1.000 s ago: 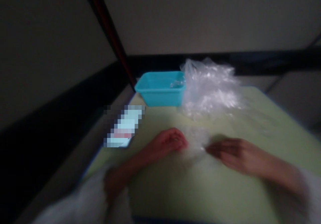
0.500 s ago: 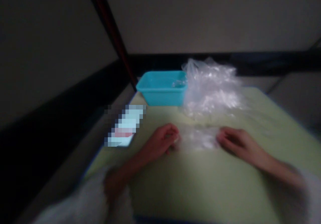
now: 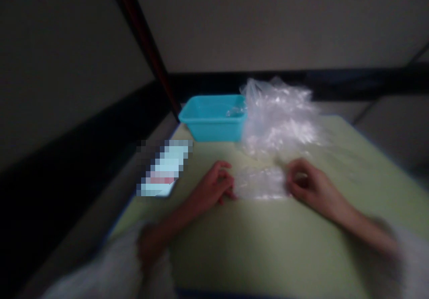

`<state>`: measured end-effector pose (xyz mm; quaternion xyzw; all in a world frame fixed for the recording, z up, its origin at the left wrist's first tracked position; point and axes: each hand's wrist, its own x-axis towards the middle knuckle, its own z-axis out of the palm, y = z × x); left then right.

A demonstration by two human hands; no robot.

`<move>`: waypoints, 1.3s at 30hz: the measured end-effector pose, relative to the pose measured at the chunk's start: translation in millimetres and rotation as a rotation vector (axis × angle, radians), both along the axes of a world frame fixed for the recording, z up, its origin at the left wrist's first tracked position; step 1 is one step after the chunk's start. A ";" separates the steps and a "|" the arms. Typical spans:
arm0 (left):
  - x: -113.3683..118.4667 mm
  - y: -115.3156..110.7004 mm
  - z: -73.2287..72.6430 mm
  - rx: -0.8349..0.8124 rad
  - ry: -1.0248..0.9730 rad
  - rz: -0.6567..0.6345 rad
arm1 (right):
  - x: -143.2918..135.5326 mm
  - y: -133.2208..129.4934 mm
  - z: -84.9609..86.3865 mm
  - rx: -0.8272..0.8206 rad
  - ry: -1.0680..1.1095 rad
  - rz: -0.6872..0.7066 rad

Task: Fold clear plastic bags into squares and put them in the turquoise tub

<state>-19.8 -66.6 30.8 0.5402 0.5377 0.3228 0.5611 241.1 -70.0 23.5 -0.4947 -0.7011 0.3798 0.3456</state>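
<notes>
A clear plastic bag lies flat on the pale yellow-green table between my two hands. At its left end is my left hand, fingers loosely bent and apart, with the lower fingertips at the bag's edge. My right hand is closed at the opposite end, thumb and fingers curled into a pinch on the bag's right edge. Blur hides exactly how the fingertips meet the plastic. Behind the bag rises a large crinkled heap of clear plastic bags.
A turquoise basin stands at the back left, against the heap, with some clear plastic in it. To the left, a phone-like flat object, partly pixelated, lies near the edge of the table. Dark-trimmed walls close in behind and left.
My left hand's fingers have spread and eased off the bag's left end. My right hand has lifted slightly and curled more at the right edge. The view has shifted a little.
</notes>
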 end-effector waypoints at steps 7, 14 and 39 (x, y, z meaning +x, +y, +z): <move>1.3 0.3 0.4 0.003 0.024 0.002 | 2.2 -7.3 7.7 0.511 -0.431 0.057; 1.2 1.0 -0.5 -0.004 0.015 0.014 | -1.7 -14.2 -8.9 0.646 -0.846 0.256; -4.2 2.7 6.8 0.111 0.060 0.122 | 13.7 2.2 8.8 0.262 -0.383 0.164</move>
